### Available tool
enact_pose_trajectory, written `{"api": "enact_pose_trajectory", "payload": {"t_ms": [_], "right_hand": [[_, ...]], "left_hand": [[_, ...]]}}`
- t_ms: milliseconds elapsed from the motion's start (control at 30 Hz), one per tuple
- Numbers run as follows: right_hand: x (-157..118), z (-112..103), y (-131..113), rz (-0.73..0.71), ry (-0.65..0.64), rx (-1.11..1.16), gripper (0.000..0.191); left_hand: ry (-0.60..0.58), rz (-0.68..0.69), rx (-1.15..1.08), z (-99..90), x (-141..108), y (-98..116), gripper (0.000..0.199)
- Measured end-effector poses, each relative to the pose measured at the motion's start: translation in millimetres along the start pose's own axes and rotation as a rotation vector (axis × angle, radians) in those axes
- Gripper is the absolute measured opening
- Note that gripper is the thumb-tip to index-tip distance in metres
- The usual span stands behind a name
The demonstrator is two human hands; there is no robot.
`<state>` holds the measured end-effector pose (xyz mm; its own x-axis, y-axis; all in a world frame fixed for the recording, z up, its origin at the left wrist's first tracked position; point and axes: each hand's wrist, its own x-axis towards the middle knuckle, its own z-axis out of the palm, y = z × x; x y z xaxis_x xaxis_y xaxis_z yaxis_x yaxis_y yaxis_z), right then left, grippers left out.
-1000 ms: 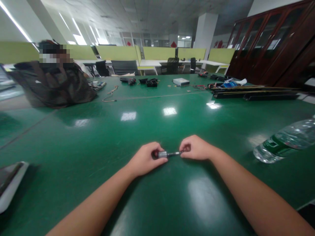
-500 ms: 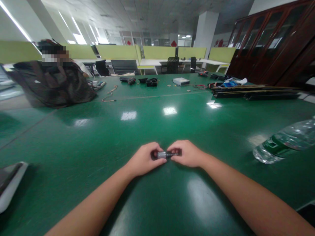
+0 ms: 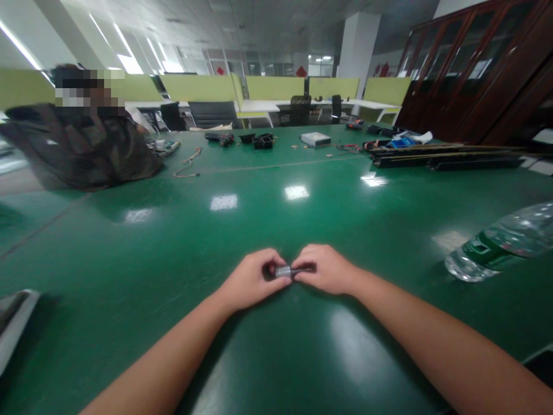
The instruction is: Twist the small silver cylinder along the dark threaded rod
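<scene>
Low over the green table [image 3: 242, 357], a small cylindrical part with a silver-grey body and a thinner dark end [image 3: 283, 271] lies level between my two hands. My left hand [image 3: 254, 276] is closed, with thumb and fingers round the silver body. My right hand [image 3: 324, 268] pinches the dark, ribbed-looking end between thumb and fingertips. Both sets of fingertips nearly meet around the part and cover much of it, so its exact kind cannot be made out.
A clear water bottle [image 3: 496, 248] lies on its side at the right. At the left edge is a pale-rimmed device [image 3: 19, 317]. Farther back are a dark bag [image 3: 95, 150], a cable [image 3: 186, 164], a white box [image 3: 315, 139] and long black strips [image 3: 449, 158].
The whole view has shifted slightly. My right fingertips now cover more of the dark end. Both hands keep hold of the part in nearly the same place.
</scene>
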<state>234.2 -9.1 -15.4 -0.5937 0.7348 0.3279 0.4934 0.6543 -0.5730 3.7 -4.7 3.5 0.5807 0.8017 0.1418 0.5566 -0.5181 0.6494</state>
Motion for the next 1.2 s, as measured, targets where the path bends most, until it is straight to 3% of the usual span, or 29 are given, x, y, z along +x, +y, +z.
{"api": "enact_pose_trajectory", "payload": {"t_ms": [867,1200], "right_hand": [[-1.0,-8.7,-4.8,0.062,-0.051,-0.023,0.011],[-8.0,-28.2,2.5,0.151,-0.126,-0.011,0.01]], "left_hand": [[-0.01,0.015,0.023,0.3,-0.9,0.0,0.021],[0.0,0.028,0.032,-0.9,-0.6,1.8,0.021]]}}
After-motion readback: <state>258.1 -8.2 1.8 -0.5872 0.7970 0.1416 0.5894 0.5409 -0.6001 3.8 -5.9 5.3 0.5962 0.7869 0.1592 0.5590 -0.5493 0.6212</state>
